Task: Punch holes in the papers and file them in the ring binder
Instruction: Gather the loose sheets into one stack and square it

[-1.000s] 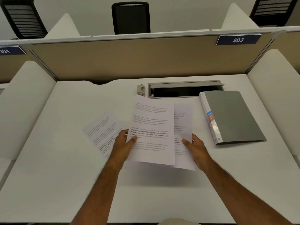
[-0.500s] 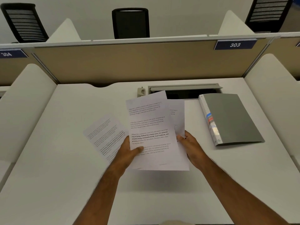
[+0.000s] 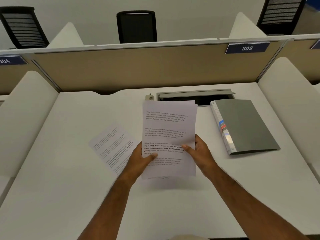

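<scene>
Squared together since half a second ago, the two printed sheets that were fanned apart now sit as one nearly aligned stack of papers (image 3: 168, 129), only a thin edge of the back sheet showing at the top and right. Both hands grip this stack above the counter (image 3: 57, 170): the left hand (image 3: 140, 161) clasps the lower left edge with its thumb across the text, and the right hand (image 3: 200, 153) clasps the right edge, thumb on the front. A loose printed sheet (image 3: 110, 144) lies flat on the counter just left of the left hand, turned at an angle, partly hidden by that hand. The grey ring binder (image 3: 245, 125) lies closed on the counter to the right of the right hand, apart from it. Beyond the stack's top edge sits an open cable tray (image 3: 195, 95).
</scene>
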Demonstrator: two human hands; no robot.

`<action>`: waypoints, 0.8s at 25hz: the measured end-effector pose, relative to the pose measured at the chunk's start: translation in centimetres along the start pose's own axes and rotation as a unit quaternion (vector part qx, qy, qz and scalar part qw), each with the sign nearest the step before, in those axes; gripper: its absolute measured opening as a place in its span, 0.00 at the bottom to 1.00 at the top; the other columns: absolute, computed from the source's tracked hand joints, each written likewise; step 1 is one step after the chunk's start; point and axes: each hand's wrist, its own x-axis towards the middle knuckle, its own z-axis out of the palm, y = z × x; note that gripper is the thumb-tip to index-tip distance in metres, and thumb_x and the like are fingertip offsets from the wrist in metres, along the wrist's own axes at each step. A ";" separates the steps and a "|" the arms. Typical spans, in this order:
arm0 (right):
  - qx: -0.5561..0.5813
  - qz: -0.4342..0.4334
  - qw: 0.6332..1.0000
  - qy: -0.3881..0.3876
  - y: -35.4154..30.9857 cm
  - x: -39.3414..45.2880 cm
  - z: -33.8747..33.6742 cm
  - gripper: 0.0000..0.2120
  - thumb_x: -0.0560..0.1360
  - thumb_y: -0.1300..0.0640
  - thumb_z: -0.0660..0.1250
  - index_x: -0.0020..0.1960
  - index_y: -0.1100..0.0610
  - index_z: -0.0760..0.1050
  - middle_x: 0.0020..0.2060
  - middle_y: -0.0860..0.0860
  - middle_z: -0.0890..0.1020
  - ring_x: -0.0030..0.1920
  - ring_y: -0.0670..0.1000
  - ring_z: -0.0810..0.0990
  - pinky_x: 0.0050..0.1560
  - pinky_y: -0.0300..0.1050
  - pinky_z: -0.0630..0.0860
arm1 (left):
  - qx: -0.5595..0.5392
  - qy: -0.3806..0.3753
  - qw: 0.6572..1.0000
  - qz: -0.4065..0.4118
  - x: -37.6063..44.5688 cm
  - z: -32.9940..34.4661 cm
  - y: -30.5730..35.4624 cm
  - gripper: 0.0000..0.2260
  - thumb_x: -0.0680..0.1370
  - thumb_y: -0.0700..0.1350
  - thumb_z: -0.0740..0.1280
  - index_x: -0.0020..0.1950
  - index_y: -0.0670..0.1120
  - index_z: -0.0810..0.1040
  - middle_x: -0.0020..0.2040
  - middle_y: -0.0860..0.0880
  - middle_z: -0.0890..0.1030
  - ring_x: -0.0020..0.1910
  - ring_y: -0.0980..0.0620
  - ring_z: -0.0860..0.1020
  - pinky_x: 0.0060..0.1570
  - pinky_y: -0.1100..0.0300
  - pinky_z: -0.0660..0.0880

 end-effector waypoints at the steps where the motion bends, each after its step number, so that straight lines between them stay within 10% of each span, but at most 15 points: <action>1: 0.005 -0.006 1.000 -0.006 -0.5 -0.1 -0.1 0.18 0.78 0.57 0.71 0.67 0.47 0.73 0.58 0.45 0.83 0.56 0.47 0.84 0.54 0.46 0.82 | -0.019 0.005 1.000 0.000 0.3 -0.1 0.5 0.18 0.78 0.47 0.74 0.67 0.54 0.77 0.57 0.54 0.85 0.55 0.52 0.85 0.51 0.56 0.84; 20: -0.109 -0.046 0.993 0.017 -2.3 1.8 -1.9 0.15 0.81 0.56 0.67 0.65 0.45 0.72 0.54 0.43 0.81 0.52 0.42 0.80 0.49 0.33 0.79 | 0.035 0.037 0.999 0.012 3.7 1.4 4.7 0.16 0.81 0.41 0.69 0.67 0.53 0.76 0.58 0.51 0.82 0.59 0.46 0.80 0.61 0.44 0.80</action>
